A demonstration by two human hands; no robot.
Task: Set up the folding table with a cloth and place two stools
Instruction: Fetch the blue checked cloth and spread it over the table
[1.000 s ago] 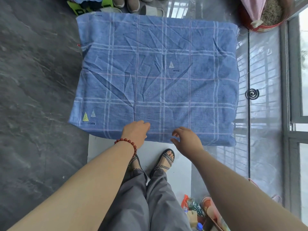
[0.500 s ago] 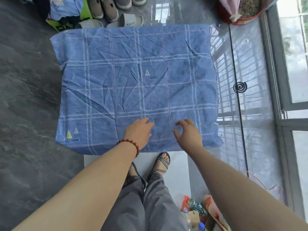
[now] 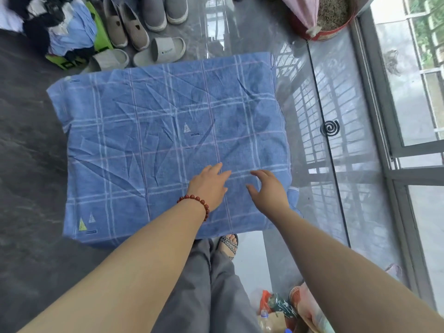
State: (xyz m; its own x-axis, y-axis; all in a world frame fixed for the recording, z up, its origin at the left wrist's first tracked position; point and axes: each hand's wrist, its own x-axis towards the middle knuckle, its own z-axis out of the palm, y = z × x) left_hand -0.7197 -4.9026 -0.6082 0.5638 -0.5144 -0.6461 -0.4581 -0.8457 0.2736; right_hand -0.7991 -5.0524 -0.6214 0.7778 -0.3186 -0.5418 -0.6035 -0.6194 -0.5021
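Note:
A blue checked cloth point(image 3: 153, 145) with pale stripes and small triangle marks covers the whole folding table, which is hidden beneath it; the cloth is creased and hangs over the edges. My left hand point(image 3: 209, 186), with a red bead bracelet at the wrist, lies palm down with straight fingers on the cloth near its front edge. My right hand point(image 3: 269, 191) is just right of it over the cloth, fingers spread and slightly bent, holding nothing. No stools are in view.
Shoes and slippers point(image 3: 144, 32) and a pile of clothes on a green bag point(image 3: 62, 34) lie beyond the table. A red pot point(image 3: 329, 22) stands at the back right. A mosquito coil point(image 3: 330, 127) lies on the glossy floor beside window frames point(image 3: 394, 164). Bags and bottles point(image 3: 281, 311) sit by my feet.
Both hands have moved forward from the cloth's front edge onto its top. The view has shifted, so the table appears lower and more to the left.

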